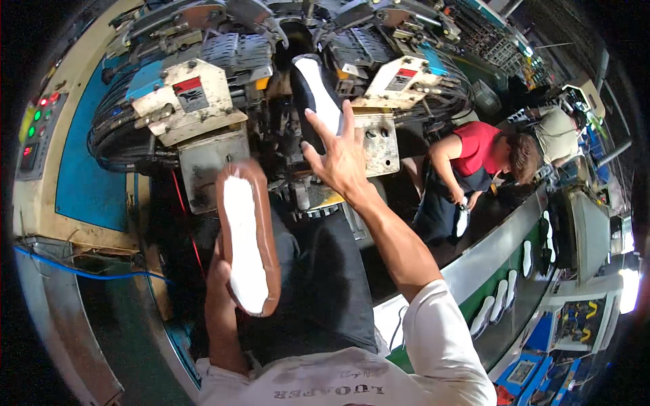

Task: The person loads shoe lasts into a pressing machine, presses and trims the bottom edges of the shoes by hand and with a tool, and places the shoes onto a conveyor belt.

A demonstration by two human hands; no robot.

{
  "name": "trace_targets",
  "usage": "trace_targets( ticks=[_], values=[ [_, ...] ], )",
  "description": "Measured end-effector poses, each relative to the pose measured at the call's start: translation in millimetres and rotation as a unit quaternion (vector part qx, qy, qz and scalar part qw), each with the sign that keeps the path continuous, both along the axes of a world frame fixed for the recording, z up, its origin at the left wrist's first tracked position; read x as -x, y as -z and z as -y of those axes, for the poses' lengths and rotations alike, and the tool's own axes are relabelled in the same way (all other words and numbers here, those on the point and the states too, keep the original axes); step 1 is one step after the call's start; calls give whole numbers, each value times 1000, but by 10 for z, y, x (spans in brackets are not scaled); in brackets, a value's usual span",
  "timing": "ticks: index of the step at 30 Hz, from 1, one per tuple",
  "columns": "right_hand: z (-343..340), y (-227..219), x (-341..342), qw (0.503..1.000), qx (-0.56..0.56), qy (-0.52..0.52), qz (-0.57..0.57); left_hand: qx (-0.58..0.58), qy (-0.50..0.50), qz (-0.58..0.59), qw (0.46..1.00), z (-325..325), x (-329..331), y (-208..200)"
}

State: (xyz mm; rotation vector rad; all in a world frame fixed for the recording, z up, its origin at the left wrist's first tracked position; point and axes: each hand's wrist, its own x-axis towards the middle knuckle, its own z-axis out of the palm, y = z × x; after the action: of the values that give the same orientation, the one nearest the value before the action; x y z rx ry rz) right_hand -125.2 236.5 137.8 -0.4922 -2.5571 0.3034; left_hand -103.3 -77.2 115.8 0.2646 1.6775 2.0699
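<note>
Fingers of the right hand [342, 159] are spread wide, palm toward the grey metal lasting machine [203, 101], just below the black shoe upper with a white sole face [317, 95] standing upright in its clamps, seemingly to steady or release it. Left of that shoe and lower, the left hand [220, 274] grips a brown shoe with a white insole board [245, 237], sole-side up, probably for inspection. Right of the machine, a green conveyor tray [514, 284] carries white soles.

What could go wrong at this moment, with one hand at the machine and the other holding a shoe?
The right hand reaches, fingers spread, toward the black shoe mounted between the machine's metal clamps; fingers could get pinched. The left hand grips the brown shoe only at its lower end, so it might slip.
</note>
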Motion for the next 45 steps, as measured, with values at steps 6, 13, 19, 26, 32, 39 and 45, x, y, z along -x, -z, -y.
trace_targets(
  ticks=[6, 13, 19, 26, 32, 39, 45],
  values=[
    [263, 37, 20, 999, 30, 15, 20, -152, 56, 171, 972, 776, -320, 1022],
    [447, 193, 101, 996, -63, -42, -38, -44, 22, 207, 977, 865, -629, 2031],
    [413, 321, 103, 992, -61, -98, -56, 12, 53, 208, 977, 759, -488, 1809],
    [6, 231, 993, 991, -74, -82, -79, 122, 54, 169, 977, 461, -413, 1443],
    [-256, 6, 1580, 991, -100, -58, -63, 150, 74, 126, 978, 429, -306, 1510],
    [-175, -114, 1615, 987, -134, -33, -78, 101, 41, 214, 971, 346, -207, 1308],
    [-106, -186, 1636, 992, -75, -31, -99, 70, 60, 199, 976, 588, -385, 1430]
  ],
)
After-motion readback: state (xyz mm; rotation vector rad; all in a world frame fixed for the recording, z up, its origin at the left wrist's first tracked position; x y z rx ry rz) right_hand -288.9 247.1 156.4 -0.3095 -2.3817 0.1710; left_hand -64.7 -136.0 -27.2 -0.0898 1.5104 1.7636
